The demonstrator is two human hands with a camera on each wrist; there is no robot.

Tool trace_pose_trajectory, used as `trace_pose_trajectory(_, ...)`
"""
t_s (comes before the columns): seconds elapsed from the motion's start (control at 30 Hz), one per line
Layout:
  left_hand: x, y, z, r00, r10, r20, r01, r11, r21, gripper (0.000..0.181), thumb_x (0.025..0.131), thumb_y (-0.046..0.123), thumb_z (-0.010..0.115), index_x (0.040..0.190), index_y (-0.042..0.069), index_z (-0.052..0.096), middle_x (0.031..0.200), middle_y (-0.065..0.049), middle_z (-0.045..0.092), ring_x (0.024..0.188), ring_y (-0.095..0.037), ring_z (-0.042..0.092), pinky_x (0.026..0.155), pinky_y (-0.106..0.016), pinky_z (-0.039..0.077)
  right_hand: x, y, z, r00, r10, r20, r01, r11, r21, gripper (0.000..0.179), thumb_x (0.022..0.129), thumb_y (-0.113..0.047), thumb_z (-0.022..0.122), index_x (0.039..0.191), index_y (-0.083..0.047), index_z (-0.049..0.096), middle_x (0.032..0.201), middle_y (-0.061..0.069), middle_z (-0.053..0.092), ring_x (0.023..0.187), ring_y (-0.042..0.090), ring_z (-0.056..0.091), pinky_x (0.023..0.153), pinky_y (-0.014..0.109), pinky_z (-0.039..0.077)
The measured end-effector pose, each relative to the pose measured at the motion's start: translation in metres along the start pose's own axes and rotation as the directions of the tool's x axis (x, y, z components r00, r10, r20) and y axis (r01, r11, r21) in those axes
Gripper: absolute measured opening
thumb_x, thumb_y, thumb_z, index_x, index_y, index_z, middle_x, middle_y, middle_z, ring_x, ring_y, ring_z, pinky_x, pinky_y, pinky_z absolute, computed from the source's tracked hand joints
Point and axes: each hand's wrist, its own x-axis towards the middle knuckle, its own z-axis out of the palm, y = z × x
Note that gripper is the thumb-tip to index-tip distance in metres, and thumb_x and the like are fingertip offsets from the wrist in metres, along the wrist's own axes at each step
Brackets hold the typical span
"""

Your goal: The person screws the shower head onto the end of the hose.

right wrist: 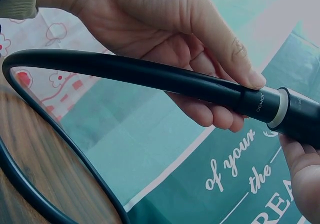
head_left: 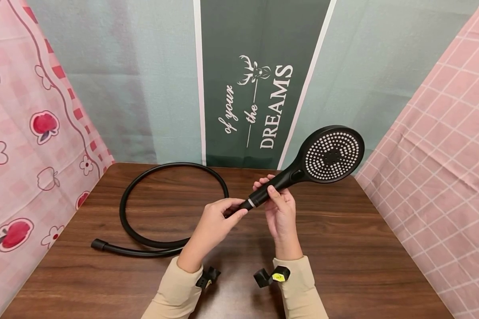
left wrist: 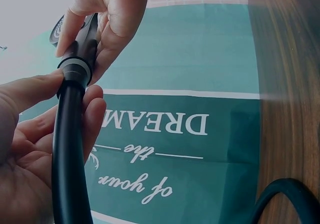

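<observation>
A black shower head (head_left: 332, 155) with rows of white nozzles tilts up to the right above the table. My right hand (head_left: 280, 212) grips its handle, the thumb lying along the front. At the handle's lower end, my left hand (head_left: 217, 223) pinches the end fitting (right wrist: 260, 103) of a black shower hose (head_left: 123, 199) between thumb and fingers. Fitting and handle are in line, with a pale ring (left wrist: 76, 63) showing at the joint. From my left hand the hose loops over the table, and its free end connector (head_left: 98, 244) lies to the left.
The brown wooden table (head_left: 343, 266) reaches back to a green and teal cloth (head_left: 263, 26) with white lettering. Pink patterned cloths hang at the left (head_left: 28, 155) and right (head_left: 435, 155) sides. Each beige sleeve bears a small black wrist camera (head_left: 208, 278).
</observation>
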Motion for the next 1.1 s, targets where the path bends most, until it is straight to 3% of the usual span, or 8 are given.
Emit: trace_pose_trajectory(1.1,0.0001,0.0031,-0.0004,1.0,-0.005,-0.01,0.005,1.0,0.006,0.021,0.088,0.016,0.076,0.109,0.013,0.075,0.095,-0.003,0.073,0.083,-0.012,0.068,0.072,-0.023,0.054,0.0001,0.0009,0.0002,1.0,0.0,-0.005,0.0,1.0,0.017,0.019,0.101,0.001,0.05,0.118,-0.001,0.058,0.102,0.007,0.073,0.098,0.019,0.074,0.097,0.034,0.054)
